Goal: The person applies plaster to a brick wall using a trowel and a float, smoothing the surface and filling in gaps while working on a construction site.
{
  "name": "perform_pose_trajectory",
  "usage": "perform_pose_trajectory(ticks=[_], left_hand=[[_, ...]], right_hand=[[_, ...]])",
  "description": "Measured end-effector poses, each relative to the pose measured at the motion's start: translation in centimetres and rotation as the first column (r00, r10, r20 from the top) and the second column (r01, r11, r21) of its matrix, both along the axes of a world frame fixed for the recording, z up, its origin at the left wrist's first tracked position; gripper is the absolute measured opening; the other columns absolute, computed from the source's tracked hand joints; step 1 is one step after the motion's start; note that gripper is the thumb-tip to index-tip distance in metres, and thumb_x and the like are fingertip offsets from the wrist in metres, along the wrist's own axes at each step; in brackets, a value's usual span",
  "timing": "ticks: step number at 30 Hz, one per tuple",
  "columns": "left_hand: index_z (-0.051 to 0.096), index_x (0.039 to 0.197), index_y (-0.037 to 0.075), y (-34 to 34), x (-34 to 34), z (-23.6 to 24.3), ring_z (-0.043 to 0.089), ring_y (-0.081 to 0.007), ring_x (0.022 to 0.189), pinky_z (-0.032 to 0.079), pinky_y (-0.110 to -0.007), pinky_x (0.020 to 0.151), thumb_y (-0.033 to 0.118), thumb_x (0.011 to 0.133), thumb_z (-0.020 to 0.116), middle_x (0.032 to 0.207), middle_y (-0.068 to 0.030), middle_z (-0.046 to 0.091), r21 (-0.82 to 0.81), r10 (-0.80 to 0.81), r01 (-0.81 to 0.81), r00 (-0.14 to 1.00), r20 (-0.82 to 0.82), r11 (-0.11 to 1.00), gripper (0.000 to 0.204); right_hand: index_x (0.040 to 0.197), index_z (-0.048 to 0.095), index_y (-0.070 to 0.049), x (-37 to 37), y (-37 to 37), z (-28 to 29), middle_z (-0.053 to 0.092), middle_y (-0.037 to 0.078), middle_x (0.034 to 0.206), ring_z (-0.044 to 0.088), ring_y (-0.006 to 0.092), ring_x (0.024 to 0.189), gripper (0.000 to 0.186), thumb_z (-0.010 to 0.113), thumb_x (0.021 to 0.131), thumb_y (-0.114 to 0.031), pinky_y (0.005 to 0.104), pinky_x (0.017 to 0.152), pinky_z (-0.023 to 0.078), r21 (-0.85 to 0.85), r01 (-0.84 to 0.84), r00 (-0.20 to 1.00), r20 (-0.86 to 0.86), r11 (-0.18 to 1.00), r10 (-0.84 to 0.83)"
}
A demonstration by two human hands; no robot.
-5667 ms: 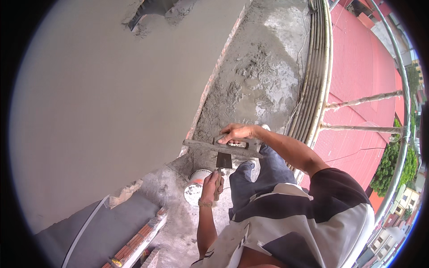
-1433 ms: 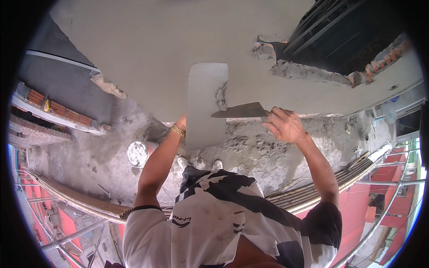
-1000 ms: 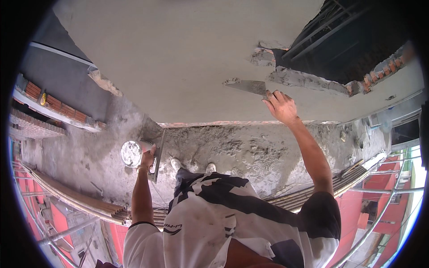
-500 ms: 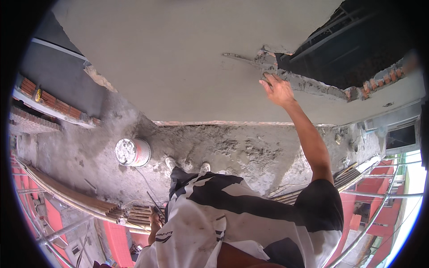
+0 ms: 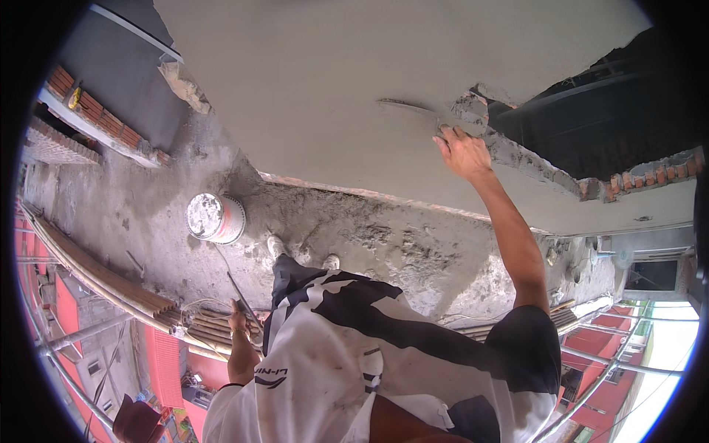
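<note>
My right hand (image 5: 467, 153) reaches out to the grey plastered wall (image 5: 310, 88), its fingers closed round the handle of a plastering trowel (image 5: 408, 105). The thin blade shows almost edge-on against the plaster and points left, just beside the broken corner of an opening (image 5: 576, 111). Low on the left, by my side, my left hand (image 5: 238, 320) is closed on a long, thin, dark tool (image 5: 240, 289). That tool is seen nearly from its edge, so its full shape is hidden.
A bucket (image 5: 216, 218) with pale grey mix on it stands left of my feet. Rough mortar covers the floor (image 5: 399, 240). Stacked corrugated sheets (image 5: 111, 269) and scaffold poles (image 5: 88, 331) run along the edge behind me. Broken bricks (image 5: 650, 176) line the opening's lower rim.
My view has turned slightly. The trowel has shifted a little left and down, away from the opening's broken corner. My left hand has risen further into view with its tool.
</note>
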State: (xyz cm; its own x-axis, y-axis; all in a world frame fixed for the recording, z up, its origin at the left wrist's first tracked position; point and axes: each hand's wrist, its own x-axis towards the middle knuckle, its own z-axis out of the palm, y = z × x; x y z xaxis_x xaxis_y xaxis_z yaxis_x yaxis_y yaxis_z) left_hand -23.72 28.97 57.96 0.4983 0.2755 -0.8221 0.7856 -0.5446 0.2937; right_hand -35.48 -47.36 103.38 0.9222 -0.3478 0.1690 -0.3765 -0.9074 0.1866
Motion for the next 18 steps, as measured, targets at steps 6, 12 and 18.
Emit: perform_pose_trajectory(ticks=[6,12,18], left_hand=[[0.068,0.125,0.006,-1.3,-1.0,-0.1,0.068,-0.0258,0.054,0.05,-0.043,0.046,0.034,0.102,0.047,0.066,-0.0175,0.065,-0.04,-0.089,0.086,0.991,-0.096,0.996,0.041],[0.045,0.112,0.01,1.1,-4.2,-4.5,0.054,-0.0211,0.046,0.041,-0.037,0.041,0.052,0.096,0.044,0.06,-0.0079,0.055,0.002,-0.365,0.369,0.917,0.161,0.929,0.045],[0.003,0.161,0.027,2.1,-6.3,-4.3,0.065,-0.0275,0.064,0.051,-0.043,0.06,0.022,0.098,0.046,0.081,-0.0156,0.067,0.059,-0.519,0.518,0.855,0.006,0.854,0.077]], right_hand=[[0.12,0.063,-0.004,2.1,2.3,-2.2,0.069,0.018,0.096,0.073,0.0337,0.082,0.041,0.051,0.102,-0.039,0.0463,0.071,0.059,0.012,-0.038,0.996,-0.074,0.999,0.039],[0.12,0.063,-0.004,6.4,4.1,-2.1,0.07,0.018,0.095,0.073,0.034,0.08,0.041,0.049,0.104,-0.038,0.0454,0.069,0.06,0.061,-0.023,0.998,-0.056,0.998,0.027],[0.117,0.063,-0.004,7.2,6.2,-1.9,0.07,0.018,0.096,0.073,0.0342,0.081,0.04,0.047,0.105,-0.038,0.0449,0.07,0.061,0.057,-0.1,0.994,-0.032,0.993,0.102]])
